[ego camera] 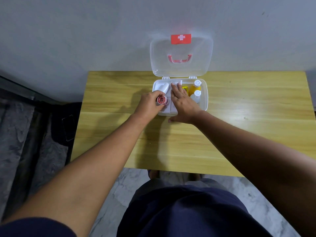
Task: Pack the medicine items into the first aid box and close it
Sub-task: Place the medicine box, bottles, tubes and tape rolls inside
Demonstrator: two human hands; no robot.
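At the far middle of the counter [239,134], against the wall: first aid box [204,106], tray open, clear lid [181,65] stood upright at 12 o'clock. Inside, at 3 o'clock, two bottles [196,90] lying together, one orange, one pale; just left of them a yellow packet [185,88]; at 10 o'clock a white tube [163,87]; at centre a white pad [177,82].

Left hand [150,103] over the tray's 9 o'clock edge, fingers clamped on a small red roll [161,100], roll not yet released. Right hand [183,101] flat on the centre section, fingers spread and together on nothing, pressing the pad; thumb resting on the counter at 6 o'clock.

Risks, as judged:
- Roll released on the rim or a divider rather than in a compartment: likely to tip out toward 9 o'clock and roll away.
- Roll left standing proud of the tray: lid fouled, latch not seated.
- Pad springing up once the right hand lifts: same fouling.
- Lid brought down early: fingers pinched.

Clearance: tight at 12 o'clock, lid near the wall. Counter edge near at 9 o'clock, floor below. Open counter at 3 and 6 o'clock for withdrawing both hands.
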